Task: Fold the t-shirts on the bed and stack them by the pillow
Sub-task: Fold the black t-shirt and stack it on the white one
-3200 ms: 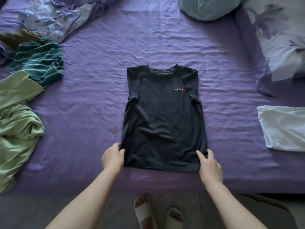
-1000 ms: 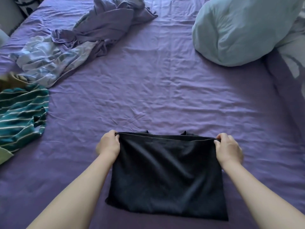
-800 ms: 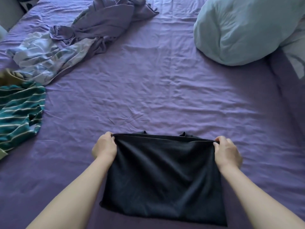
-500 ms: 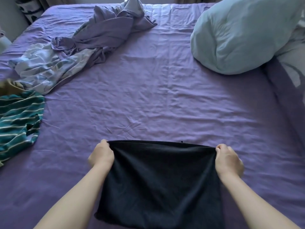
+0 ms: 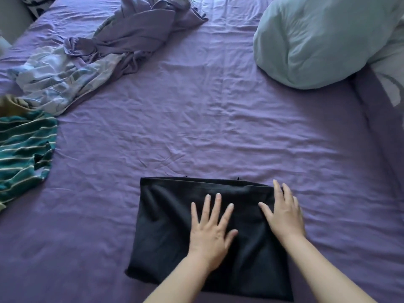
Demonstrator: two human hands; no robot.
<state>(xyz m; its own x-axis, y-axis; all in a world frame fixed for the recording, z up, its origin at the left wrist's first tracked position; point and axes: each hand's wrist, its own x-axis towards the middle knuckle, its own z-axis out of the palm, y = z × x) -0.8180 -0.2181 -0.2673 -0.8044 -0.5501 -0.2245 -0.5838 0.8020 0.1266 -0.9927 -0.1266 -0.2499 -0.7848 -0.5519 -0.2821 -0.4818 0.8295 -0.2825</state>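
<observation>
A dark grey t-shirt (image 5: 166, 232), folded in half into a rectangle, lies flat on the purple bed sheet (image 5: 196, 127) in front of me. My left hand (image 5: 211, 231) rests palm down on its middle, fingers spread. My right hand (image 5: 283, 212) lies flat on its right edge, fingers apart. Neither hand grips the cloth. A large pale blue pillow (image 5: 317, 40) sits at the far right.
A teal striped shirt (image 5: 24, 147) lies crumpled at the left edge, with an olive garment (image 5: 11, 104) behind it. A pale patterned garment (image 5: 56, 82) and a purple-grey one (image 5: 142, 29) are heaped at the far left. A floral pillow (image 5: 391, 68) shows at the right edge.
The hem was brought up to the collar, folding the shirt in half. Both hands let go of the top corners and now lie flat on the folded shirt.
</observation>
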